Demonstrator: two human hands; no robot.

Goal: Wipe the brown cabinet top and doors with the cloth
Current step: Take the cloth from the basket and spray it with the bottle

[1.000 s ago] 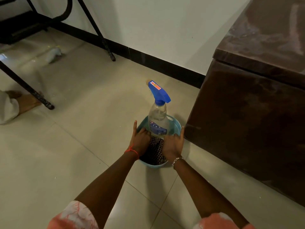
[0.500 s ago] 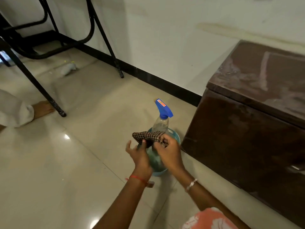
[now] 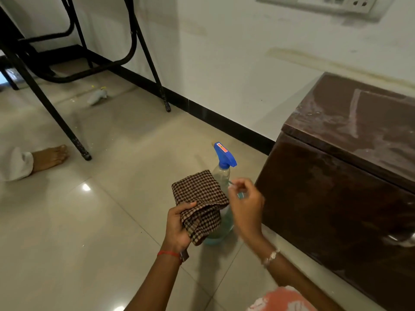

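My left hand [image 3: 177,227] grips a brown checked cloth [image 3: 199,198], folded and held above the floor. Just to its right my right hand [image 3: 246,207] hovers with fingers apart, blurred and holding nothing, close to the cloth's edge. The brown cabinet [image 3: 336,198] stands at the right against the wall; its top [image 3: 363,122] shows dusty smears and its dark side panel faces me. Behind the cloth a clear spray bottle with a blue trigger head [image 3: 224,160] stands in a light blue bowl [image 3: 215,240] on the floor, largely hidden by cloth and hands.
Black metal table legs [image 3: 74,135] stand at the left, with another person's bare foot [image 3: 50,157] beside them. A small white object [image 3: 97,96] lies on the tiles under the table. A switch panel [image 3: 325,4] is on the wall above the cabinet.
Both hands lifted the cloth out of the bowl and raised it. My right hand has let go of it, and the left hand alone holds it. The view tilted upward.
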